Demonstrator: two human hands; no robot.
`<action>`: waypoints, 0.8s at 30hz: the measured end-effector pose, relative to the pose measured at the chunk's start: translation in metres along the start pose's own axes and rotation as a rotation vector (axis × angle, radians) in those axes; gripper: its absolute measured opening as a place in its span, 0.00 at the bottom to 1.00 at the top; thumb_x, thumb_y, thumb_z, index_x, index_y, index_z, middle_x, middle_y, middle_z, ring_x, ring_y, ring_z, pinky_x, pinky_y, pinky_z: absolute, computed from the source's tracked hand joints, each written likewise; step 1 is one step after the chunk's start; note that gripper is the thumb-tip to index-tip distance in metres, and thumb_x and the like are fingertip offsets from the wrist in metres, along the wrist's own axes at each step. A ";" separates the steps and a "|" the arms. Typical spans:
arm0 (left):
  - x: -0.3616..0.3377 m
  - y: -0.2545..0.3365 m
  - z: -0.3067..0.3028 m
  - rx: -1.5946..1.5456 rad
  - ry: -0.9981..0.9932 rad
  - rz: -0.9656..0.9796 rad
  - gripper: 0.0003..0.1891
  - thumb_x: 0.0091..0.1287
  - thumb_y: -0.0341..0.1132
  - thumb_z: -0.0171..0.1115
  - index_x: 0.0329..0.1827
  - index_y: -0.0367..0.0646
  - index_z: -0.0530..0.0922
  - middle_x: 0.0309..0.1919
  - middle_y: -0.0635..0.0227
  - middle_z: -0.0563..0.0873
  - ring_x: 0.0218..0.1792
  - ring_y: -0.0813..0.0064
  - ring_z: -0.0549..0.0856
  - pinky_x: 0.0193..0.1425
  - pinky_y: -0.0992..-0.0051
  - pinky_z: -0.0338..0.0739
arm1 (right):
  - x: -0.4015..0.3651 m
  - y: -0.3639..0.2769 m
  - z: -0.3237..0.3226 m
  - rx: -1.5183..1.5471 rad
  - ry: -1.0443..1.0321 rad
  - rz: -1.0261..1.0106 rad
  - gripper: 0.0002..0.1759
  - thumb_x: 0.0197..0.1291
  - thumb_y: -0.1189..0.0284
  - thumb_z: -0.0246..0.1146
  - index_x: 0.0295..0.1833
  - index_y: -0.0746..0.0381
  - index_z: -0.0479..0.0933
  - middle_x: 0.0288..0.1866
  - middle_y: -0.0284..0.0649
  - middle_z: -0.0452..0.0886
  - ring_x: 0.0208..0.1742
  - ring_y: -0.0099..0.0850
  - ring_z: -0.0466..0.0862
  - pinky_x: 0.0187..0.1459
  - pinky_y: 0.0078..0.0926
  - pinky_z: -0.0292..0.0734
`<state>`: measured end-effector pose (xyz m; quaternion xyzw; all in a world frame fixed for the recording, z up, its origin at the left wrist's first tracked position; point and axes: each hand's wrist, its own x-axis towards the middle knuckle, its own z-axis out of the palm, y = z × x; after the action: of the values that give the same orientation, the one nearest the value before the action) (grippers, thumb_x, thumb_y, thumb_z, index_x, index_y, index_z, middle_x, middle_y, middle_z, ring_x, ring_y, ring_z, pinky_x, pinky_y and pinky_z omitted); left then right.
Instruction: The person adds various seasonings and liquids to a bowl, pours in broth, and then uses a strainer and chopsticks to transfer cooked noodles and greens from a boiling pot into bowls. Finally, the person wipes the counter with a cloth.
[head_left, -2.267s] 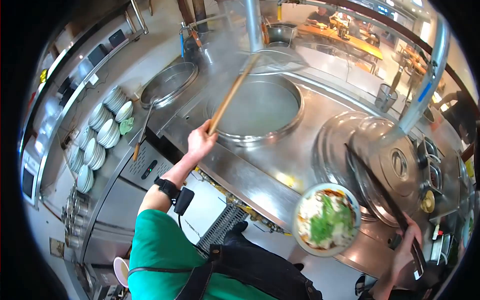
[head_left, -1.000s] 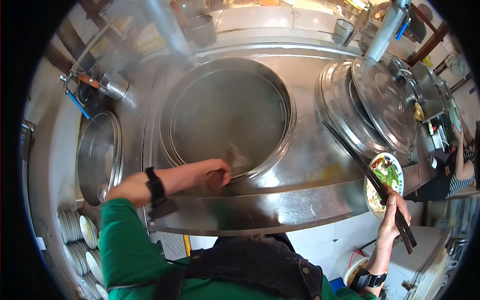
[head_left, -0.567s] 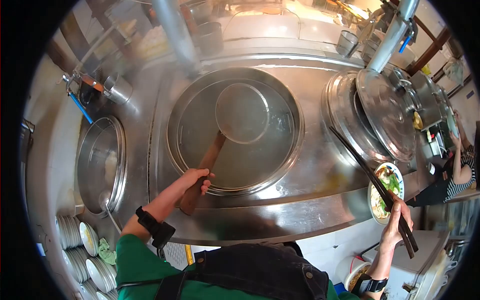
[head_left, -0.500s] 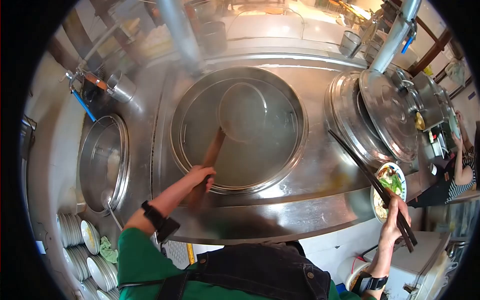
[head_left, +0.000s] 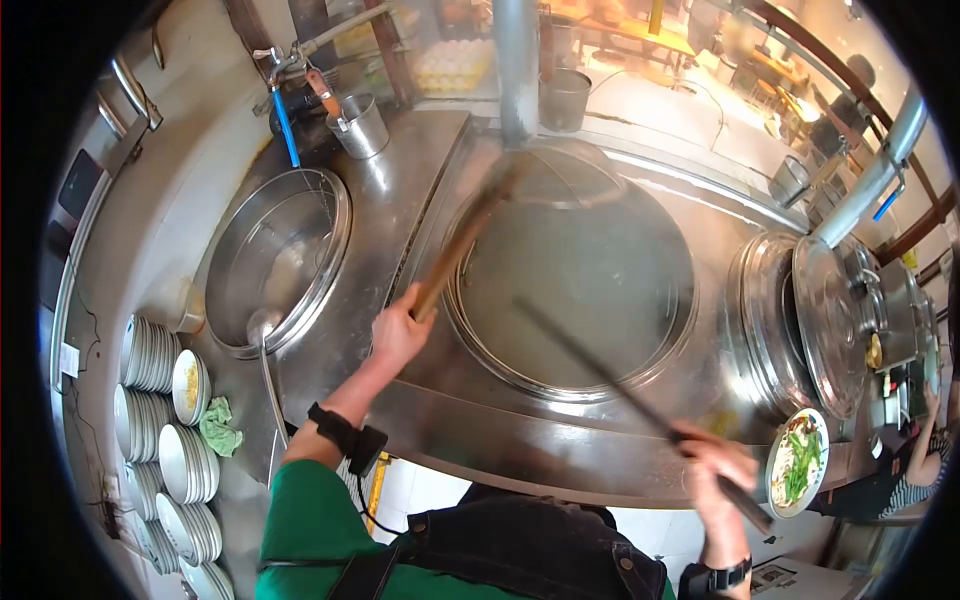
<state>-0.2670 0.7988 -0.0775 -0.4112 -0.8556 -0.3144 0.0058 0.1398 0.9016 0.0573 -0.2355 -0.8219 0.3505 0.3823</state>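
My left hand (head_left: 400, 328) is wrapped round the wooden handle of a long strainer (head_left: 460, 248). Its round wire head (head_left: 565, 172) hangs over the far rim of a large pot (head_left: 575, 290) of cloudy, steaming liquid. In my right hand (head_left: 715, 465) is a pair of long dark chopsticks (head_left: 600, 372), slightly blurred, their tips above the pot's near half. Just right of that hand, a bowl (head_left: 798, 462) of noodles topped with greens and red sauce sits at the counter's edge.
A second pot (head_left: 275, 265) with a ladle (head_left: 264, 330) is on the left, beside stacks of white bowls (head_left: 188, 462) and a green cloth (head_left: 220, 428). Large metal lids (head_left: 828, 325) lean at right. Another person (head_left: 915, 465) stands at the far right.
My left hand has raised the strainer from the liquid toward the pot's far edge. My right hand has moved left from the noodle bowl, swinging the chopsticks over the pot. The view has shifted left.
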 end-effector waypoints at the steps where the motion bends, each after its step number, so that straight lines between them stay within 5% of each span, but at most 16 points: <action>1: 0.009 -0.006 -0.002 -0.005 -0.004 0.008 0.26 0.51 0.43 0.63 0.53 0.44 0.74 0.32 0.52 0.82 0.35 0.54 0.82 0.39 0.65 0.76 | 0.008 -0.001 0.016 0.046 -0.176 -0.099 0.07 0.51 0.73 0.65 0.31 0.66 0.78 0.39 0.48 0.81 0.33 0.36 0.83 0.33 0.28 0.80; 3: 0.027 -0.013 0.004 0.056 -0.101 -0.197 0.25 0.52 0.46 0.63 0.53 0.46 0.74 0.32 0.54 0.83 0.36 0.54 0.82 0.40 0.64 0.76 | 0.031 -0.005 0.063 0.188 -0.346 -0.283 0.09 0.45 0.79 0.67 0.35 0.65 0.77 0.43 0.48 0.80 0.33 0.37 0.83 0.30 0.27 0.80; 5: 0.033 -0.026 0.013 0.154 -0.073 -0.143 0.24 0.53 0.49 0.61 0.53 0.56 0.73 0.34 0.57 0.83 0.36 0.54 0.82 0.40 0.60 0.75 | 0.025 0.028 0.117 0.330 -0.532 -0.416 0.15 0.57 0.71 0.56 0.48 0.66 0.71 0.49 0.52 0.75 0.36 0.43 0.81 0.36 0.35 0.79; 6: 0.035 -0.025 0.016 0.209 -0.091 -0.180 0.23 0.54 0.49 0.60 0.54 0.59 0.72 0.34 0.58 0.83 0.37 0.54 0.82 0.40 0.59 0.75 | 0.019 0.039 0.142 0.109 -0.796 -0.312 0.15 0.59 0.70 0.54 0.51 0.61 0.70 0.60 0.55 0.65 0.50 0.45 0.77 0.38 0.34 0.79; 7: 0.035 -0.032 0.019 0.182 -0.084 -0.150 0.24 0.55 0.50 0.59 0.55 0.58 0.71 0.33 0.58 0.83 0.37 0.52 0.81 0.40 0.58 0.75 | 0.023 0.035 0.161 0.249 -0.978 -0.053 0.18 0.58 0.68 0.53 0.53 0.62 0.69 0.62 0.55 0.63 0.57 0.46 0.71 0.43 0.37 0.77; 8: 0.035 -0.033 0.022 0.328 -0.096 -0.182 0.25 0.57 0.51 0.57 0.57 0.56 0.69 0.37 0.56 0.82 0.40 0.52 0.80 0.42 0.58 0.75 | 0.015 0.057 0.190 -0.009 -0.796 -0.635 0.20 0.54 0.67 0.54 0.53 0.62 0.68 0.63 0.56 0.61 0.57 0.47 0.71 0.44 0.38 0.76; 9: 0.039 -0.076 0.043 0.372 -0.087 -0.069 0.28 0.59 0.52 0.55 0.62 0.55 0.64 0.45 0.55 0.79 0.42 0.51 0.79 0.43 0.58 0.74 | 0.009 0.070 0.211 0.066 -0.726 -0.729 0.21 0.50 0.70 0.55 0.52 0.62 0.69 0.64 0.58 0.59 0.57 0.49 0.71 0.41 0.37 0.77; 11: 0.035 -0.073 0.044 0.338 -0.110 0.035 0.30 0.64 0.44 0.51 0.68 0.54 0.53 0.56 0.55 0.70 0.51 0.53 0.75 0.49 0.60 0.71 | -0.025 0.115 0.279 0.232 -0.745 -0.614 0.21 0.47 0.76 0.56 0.52 0.60 0.69 0.63 0.60 0.58 0.57 0.52 0.70 0.37 0.37 0.79; 16: 0.015 -0.070 0.051 0.407 -0.081 0.254 0.30 0.65 0.35 0.50 0.69 0.51 0.49 0.60 0.53 0.64 0.59 0.54 0.66 0.55 0.61 0.68 | -0.025 0.088 0.211 0.215 -0.650 -0.611 0.24 0.48 0.76 0.56 0.55 0.57 0.70 0.65 0.54 0.59 0.54 0.50 0.73 0.39 0.36 0.79; 18: 0.008 -0.082 0.060 0.416 -0.123 0.303 0.31 0.65 0.35 0.50 0.69 0.51 0.49 0.61 0.53 0.62 0.60 0.53 0.65 0.56 0.62 0.67 | -0.032 0.085 0.146 0.136 -0.588 -0.332 0.23 0.50 0.76 0.57 0.55 0.58 0.70 0.61 0.51 0.65 0.50 0.46 0.77 0.39 0.34 0.79; 21: 0.006 -0.079 0.061 0.407 -0.104 0.298 0.27 0.67 0.37 0.47 0.69 0.50 0.52 0.62 0.52 0.61 0.60 0.52 0.64 0.58 0.62 0.65 | -0.085 0.106 0.056 0.012 -0.139 -0.009 0.17 0.58 0.68 0.57 0.53 0.59 0.73 0.45 0.46 0.79 0.40 0.41 0.81 0.42 0.31 0.78; 24: 0.020 -0.046 0.074 0.226 -0.094 0.299 0.23 0.69 0.40 0.44 0.65 0.40 0.59 0.59 0.52 0.67 0.58 0.55 0.68 0.61 0.66 0.63 | -0.175 0.116 -0.055 -0.025 0.267 0.518 0.11 0.62 0.72 0.53 0.44 0.66 0.77 0.42 0.39 0.81 0.40 0.30 0.82 0.45 0.26 0.77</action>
<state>-0.2944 0.8317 -0.1556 -0.5449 -0.8141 -0.1922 0.0585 0.3021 0.8834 -0.0856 -0.4862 -0.6811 0.3923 0.3818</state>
